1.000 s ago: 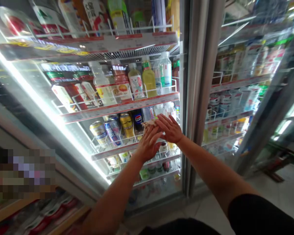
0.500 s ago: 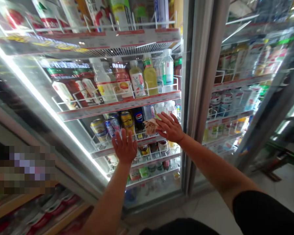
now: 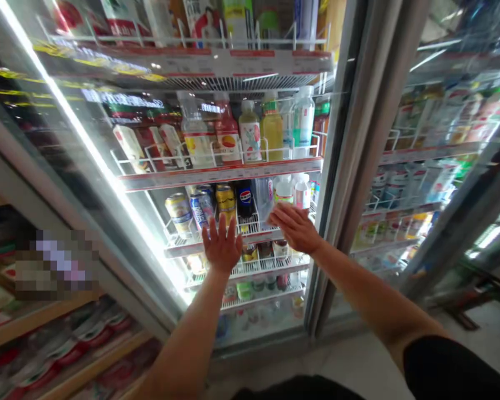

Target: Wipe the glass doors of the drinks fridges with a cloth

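Pressing flat on the glass door (image 3: 120, 139) of a drinks fridge, in front of the cans (image 3: 200, 208), with left hand (image 3: 221, 247) and right hand (image 3: 296, 229); fingers spread, gripping nothing visible. Likely stiff, smooth, slippery, breakable; better taken by the metal frame (image 3: 337, 166).

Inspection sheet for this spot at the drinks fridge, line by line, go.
Surface: glass fridge door, lit from inside, with reflections.
Job's things: Pepsi can and other drink cans behind the glass near the hands; bottles one shelf up.
Clutter: packaged goods at lower left, blurred.
Hands: left hand and right hand lie flat on the glass with fingers spread; no grip on anything visible.
Cables: nothing seen.
Surroundings: second fridge on the right; pale floor below.
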The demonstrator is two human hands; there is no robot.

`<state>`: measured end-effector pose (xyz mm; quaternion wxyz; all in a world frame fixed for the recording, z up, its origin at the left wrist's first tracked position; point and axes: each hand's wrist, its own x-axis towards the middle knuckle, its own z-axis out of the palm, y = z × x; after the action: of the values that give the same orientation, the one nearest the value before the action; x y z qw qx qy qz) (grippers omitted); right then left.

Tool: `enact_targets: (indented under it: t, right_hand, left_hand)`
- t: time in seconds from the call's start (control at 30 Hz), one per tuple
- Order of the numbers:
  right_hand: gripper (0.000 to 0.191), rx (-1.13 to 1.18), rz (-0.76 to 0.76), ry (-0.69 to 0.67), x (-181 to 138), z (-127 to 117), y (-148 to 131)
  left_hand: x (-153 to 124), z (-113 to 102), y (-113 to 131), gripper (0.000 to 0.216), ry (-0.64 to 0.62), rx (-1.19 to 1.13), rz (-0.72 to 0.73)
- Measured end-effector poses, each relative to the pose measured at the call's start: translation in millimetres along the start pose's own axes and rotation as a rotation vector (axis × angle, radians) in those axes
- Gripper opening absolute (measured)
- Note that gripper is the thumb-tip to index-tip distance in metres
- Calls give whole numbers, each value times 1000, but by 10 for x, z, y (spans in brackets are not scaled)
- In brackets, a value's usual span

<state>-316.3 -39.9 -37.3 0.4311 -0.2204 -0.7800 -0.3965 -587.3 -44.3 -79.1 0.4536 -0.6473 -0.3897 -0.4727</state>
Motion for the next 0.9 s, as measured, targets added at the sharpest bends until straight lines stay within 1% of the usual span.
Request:
enact_targets:
  t: [0.1,0.17,0.2,0.27,0.37,0.43,0.57,0.63,0.77,0.83,0.9]
  right_hand:
    - [77,-28,226,168,212,-103,230]
    - [78,-9,341,268,235,-120,274]
    - [77,4,367,287,194,-108,251]
    - [73,22,350,258,46,-52,145]
    - [70,42,217,157,-96,40,2]
    - [71,72,183,146,-24,68,-5]
    - [71,129,288,251,253,85,28]
    - [69,147,320,266,271,115,-52]
    - [69,220,217,174,190,199,-301]
    - [71,244,182,143,263,215,-345]
    - [71,255,208,171,412,213,-330]
  left_hand:
    - [6,-11,13,67,12,1,-1]
    - [11,-19,19,67,18,15,1]
    - [14,-23,21,67,20,20,1]
    - [20,-27,22,68,17,24,1]
    - [25,-28,20,69,12,22,8]
    - [24,-25,19,69,11,27,7]
    - [8,-14,24,66,14,29,-1]
    - [-7,-6,26,64,15,8,-19]
    - [-40,13,26,60,-7,-10,-43]
    - [-48,17,29,60,-15,-4,-40]
    - [-44,11,36,61,-16,-13,-43]
